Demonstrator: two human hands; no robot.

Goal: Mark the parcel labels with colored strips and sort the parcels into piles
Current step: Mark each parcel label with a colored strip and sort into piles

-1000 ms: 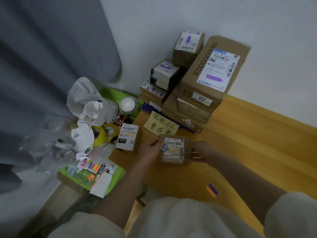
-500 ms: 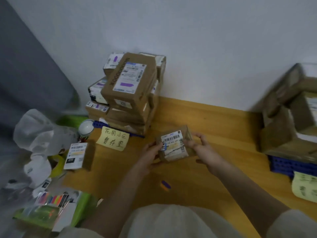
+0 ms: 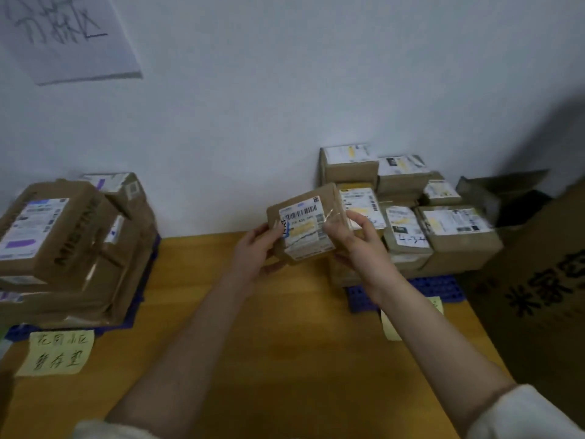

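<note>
A small brown parcel (image 3: pixel 304 226) with a white barcode label and a yellow strip across it hangs above the wooden table (image 3: pixel 285 343), tilted toward me. My left hand (image 3: pixel 256 251) grips its left edge. My right hand (image 3: pixel 351 236) grips its right edge, fingers over the taped side. Just behind it on the right stands a pile of parcels (image 3: pixel 437 229) with yellow-marked labels. At the far left sits another pile of parcels (image 3: pixel 63 242) whose labels carry purple strips.
Both piles rest on blue plastic mats (image 3: pixel 437 286). A yellow note with handwriting (image 3: pixel 57 353) lies before the left pile, and another yellow note (image 3: pixel 392 324) is partly under my right arm. A large printed carton (image 3: pixel 544 280) stands at the right. A paper sheet (image 3: pixel 69 33) hangs on the wall.
The view has swung right, from the purple-strip pile toward the yellow-marked pile. Both hands have lifted the small parcel off the table and carried it rightward, close to the right pile.
</note>
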